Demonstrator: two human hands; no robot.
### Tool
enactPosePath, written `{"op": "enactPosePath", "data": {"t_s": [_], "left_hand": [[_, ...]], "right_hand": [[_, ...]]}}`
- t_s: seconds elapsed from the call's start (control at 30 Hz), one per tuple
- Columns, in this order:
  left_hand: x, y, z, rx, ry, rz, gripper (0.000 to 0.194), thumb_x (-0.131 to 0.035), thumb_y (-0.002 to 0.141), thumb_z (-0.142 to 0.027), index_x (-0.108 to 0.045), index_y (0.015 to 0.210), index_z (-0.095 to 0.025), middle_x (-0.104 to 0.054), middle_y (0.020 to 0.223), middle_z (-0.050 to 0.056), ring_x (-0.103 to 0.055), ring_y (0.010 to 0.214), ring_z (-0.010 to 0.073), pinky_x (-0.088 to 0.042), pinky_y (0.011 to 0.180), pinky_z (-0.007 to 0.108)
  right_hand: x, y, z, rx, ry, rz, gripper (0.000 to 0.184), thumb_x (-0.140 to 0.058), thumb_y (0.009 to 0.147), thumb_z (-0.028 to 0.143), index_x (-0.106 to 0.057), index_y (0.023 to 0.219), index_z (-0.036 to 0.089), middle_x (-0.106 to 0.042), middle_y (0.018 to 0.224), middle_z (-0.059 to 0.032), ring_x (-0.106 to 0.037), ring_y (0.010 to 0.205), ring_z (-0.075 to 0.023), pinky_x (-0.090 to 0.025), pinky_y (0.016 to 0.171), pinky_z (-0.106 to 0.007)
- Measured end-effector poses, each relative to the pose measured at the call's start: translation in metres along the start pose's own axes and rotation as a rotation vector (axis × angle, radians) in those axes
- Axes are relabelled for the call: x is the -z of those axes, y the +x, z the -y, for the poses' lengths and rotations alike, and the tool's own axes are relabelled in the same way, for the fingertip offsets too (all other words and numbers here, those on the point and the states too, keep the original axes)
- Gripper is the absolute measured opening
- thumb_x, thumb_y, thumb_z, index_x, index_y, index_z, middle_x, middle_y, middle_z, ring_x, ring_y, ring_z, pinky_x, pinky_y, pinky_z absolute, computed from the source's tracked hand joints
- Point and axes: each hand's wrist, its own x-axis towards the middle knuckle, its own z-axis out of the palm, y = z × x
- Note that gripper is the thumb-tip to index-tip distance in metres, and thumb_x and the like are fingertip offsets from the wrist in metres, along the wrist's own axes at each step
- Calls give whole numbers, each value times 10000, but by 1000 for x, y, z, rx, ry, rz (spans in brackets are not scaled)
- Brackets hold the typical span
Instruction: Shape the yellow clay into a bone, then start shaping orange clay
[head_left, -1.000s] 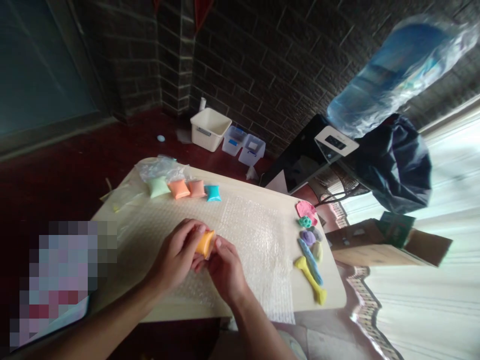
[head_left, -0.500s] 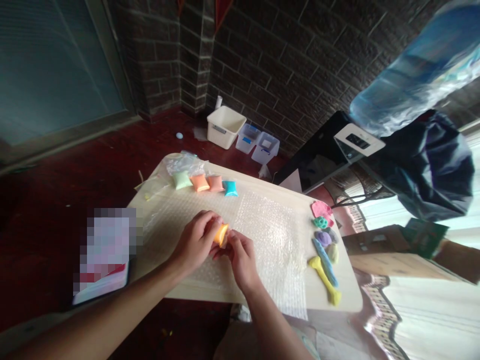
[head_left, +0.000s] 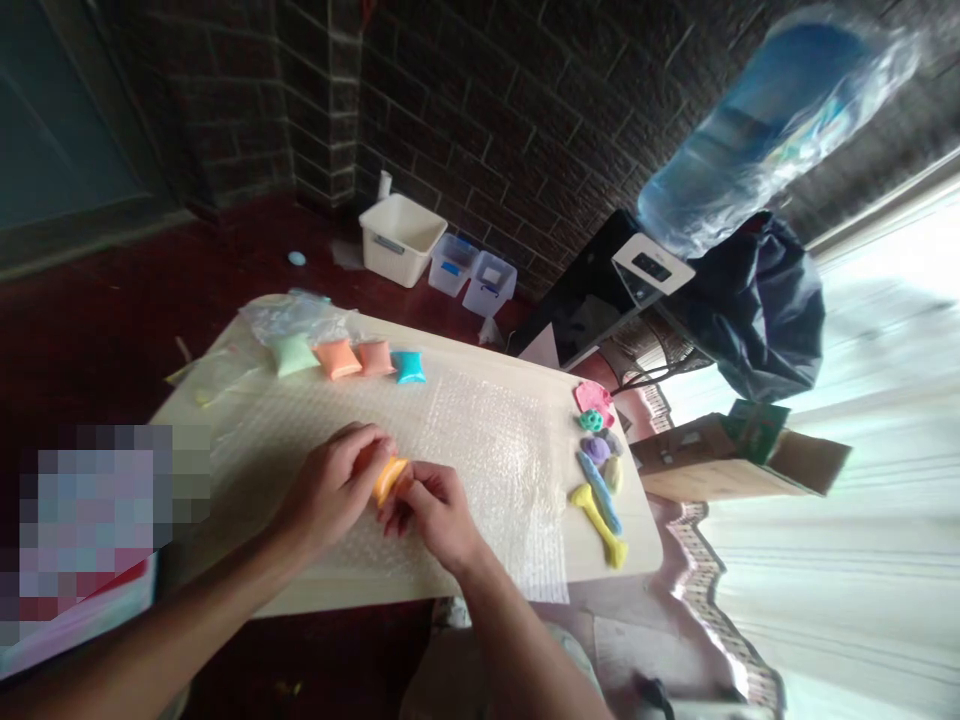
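Both hands at the centre of the clock, over the table (head_left: 639, 548), the person at six. Left hand (head_left: 341, 485) closed narrow, thumb and fingers gripping the yellow-orange packet (head_left: 389, 482) by its left side; right hand (head_left: 444, 512) pinches its right end, fingers curled. Packet sits between the two, above the bubble wrap (head_left: 499, 440). From the packet, a row of four more runs half past ten to twelve, close side by side: pale green packet (head_left: 294, 354), orange packet (head_left: 339, 360), salmon packet (head_left: 376, 357), blue packet (head_left: 410, 367). Crumpled clear bag (head_left: 289, 318) behind the green one. Coloured shapes line the table's edge, two to half past three: pink piece (head_left: 594, 397), teal lump (head_left: 590, 421), purple lump (head_left: 597, 450), blue stick (head_left: 600, 492), yellow bone shape (head_left: 598, 525). Cardboard box (head_left: 712, 480) at three, beyond the table. White bin (head_left: 390, 255) at twelve, on the floor.
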Motion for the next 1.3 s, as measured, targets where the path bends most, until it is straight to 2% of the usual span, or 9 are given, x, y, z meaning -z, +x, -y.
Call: {"op": "enactPosePath", "data": {"t_s": [0.1, 0.17, 0.33, 0.43, 0.57, 0.7, 0.9, 1.07, 1.3], "left_hand": [[5, 2, -8, -125, 153, -156, 193, -524, 1041, -359, -615, 1059, -190, -651, 1060, 93, -630, 1065, 296, -487, 959, 437], [7, 3, -14, -167, 232, -191, 143, -540, 1040, -323, -602, 1057, -194, -638, 1066, 95, -611, 1076, 300, -480, 973, 453], [5, -3, -21, -195, 188, -16, 209, -491, 1085, -325, -545, 909, -226, -632, 891, 28, -627, 871, 225, -500, 819, 369], [3, -7, -22, -239, 226, 52, 202, -521, 1071, -333, -550, 905, -223, -646, 894, 33, -640, 854, 221, -515, 794, 362], [3, -6, -20, -343, 369, 40, 214, -445, 1089, -239, -609, 953, -212, -692, 931, 62, -683, 871, 218, -545, 807, 353], [4, -5, -14, -448, 461, 30, 214, -460, 1083, -232, -644, 977, -208, -716, 915, 69, -705, 850, 212, -561, 780, 326], [5, -3, -4, -436, 360, 127, 195, -477, 1071, -215, -646, 972, -213, -718, 894, 43, -705, 781, 183, -550, 720, 286], [4, 0, -2, -449, 333, 111, 200, -484, 1052, -195, -640, 929, -221, -724, 869, 31, -702, 746, 169, -532, 694, 273], [7, 1, -2, -514, 430, 121, 207, -474, 1047, -175, -601, 890, -219, -698, 818, 12, -696, 708, 184, -494, 662, 307]], "right_hand": [[1, -1, 2, 65, -22, -90, 359, -626, 942, 462, -650, 720, 180, -658, 586, -11, -579, 482, -115, -443, 493, -228], [2, 0, 4, 125, -48, -138, 412, -608, 975, 493, -620, 698, 188, -635, 583, -7, -555, 487, -113, -433, 500, -236], [5, -4, 2, 275, -249, -179, 429, -554, 1048, 480, -621, 740, 189, -606, 622, -2, -537, 554, -123, -427, 549, -251], [7, -7, -1, 324, -395, -165, 370, -531, 1072, 440, -637, 820, 191, -614, 652, 1, -542, 579, -130, -419, 566, -255], [6, -8, -3, 361, -529, -159, 371, -491, 1083, 399, -588, 785, 201, -614, 643, -1, -553, 562, -133, -403, 553, -257], [5, -7, 0, 425, -629, -194, 321, -489, 1055, 325, -559, 763, 211, -611, 653, 0, -558, 568, -133, -396, 556, -254], [8, -8, 2, 492, -770, -187, 213, -490, 984, 233, -511, 772, 227, -599, 684, 13, -549, 606, -132, -405, 600, -251], [8, -8, 0, 514, -799, -181, 214, -493, 983, 252, -499, 771, 226, -561, 682, 19, -517, 599, -126, -378, 581, -251], [5, -9, 1, 492, -754, -231, 254, -532, 976, 254, -529, 725, 213, -541, 639, 33, -488, 556, -105, -352, 549, -240]]}}
